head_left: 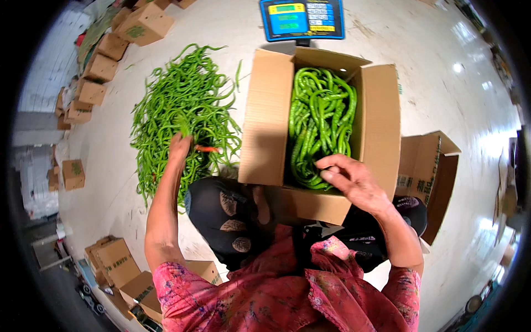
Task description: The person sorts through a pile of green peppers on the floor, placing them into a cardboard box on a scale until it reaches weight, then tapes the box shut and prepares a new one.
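A large heap of long green chili peppers lies on the floor at the left, with a red pepper among them. My left hand reaches into this heap; its fingers are blurred, and their grip on the peppers is unclear. In front of me stands an open cardboard box, its flaps folded outward. Long green peppers lie curled inside it. Over the near end of the box is my right hand, thumb and forefinger close together at the peppers. Whether it pinches one cannot be made out.
Beyond the box stands a scale's display panel. An open cardboard box sits close by on the right. More cardboard boxes line the far left and stand at the lower left. My knees flank the near flap.
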The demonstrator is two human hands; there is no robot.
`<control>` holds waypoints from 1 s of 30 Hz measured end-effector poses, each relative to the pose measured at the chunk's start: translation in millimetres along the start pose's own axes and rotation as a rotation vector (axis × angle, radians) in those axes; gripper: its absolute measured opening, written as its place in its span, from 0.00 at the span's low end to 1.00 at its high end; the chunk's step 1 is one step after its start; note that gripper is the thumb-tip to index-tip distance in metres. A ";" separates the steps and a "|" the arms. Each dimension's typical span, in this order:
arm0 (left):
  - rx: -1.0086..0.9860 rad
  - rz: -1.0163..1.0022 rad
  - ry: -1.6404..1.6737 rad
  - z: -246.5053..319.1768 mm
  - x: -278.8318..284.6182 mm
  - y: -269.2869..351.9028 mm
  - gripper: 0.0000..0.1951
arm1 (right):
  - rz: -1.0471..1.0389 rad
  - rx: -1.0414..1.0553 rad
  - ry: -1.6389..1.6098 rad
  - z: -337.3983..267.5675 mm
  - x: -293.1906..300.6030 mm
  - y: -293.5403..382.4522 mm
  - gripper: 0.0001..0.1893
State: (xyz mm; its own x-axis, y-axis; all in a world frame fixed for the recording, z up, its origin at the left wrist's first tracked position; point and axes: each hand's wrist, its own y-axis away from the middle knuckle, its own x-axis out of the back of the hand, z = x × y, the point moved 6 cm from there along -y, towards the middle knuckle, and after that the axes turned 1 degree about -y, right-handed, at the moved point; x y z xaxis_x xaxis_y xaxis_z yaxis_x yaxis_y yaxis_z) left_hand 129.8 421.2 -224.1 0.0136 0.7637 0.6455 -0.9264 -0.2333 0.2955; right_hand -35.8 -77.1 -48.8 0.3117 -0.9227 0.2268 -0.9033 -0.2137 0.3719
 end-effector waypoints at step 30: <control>0.044 -0.076 0.873 50.7 32.7 181.7 0.15 | 0.491 0.308 0.622 -10.9 24.5 15.5 0.22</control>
State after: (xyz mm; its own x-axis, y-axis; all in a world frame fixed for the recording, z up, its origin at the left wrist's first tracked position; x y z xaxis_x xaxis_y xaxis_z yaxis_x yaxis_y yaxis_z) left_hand -19.0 373.3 -113.7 -0.2345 0.9618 -0.1412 -0.9193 -0.1722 0.3540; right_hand -38.9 -99.5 -27.6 -0.1128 -0.6088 0.7853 -0.9902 0.0036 -0.1394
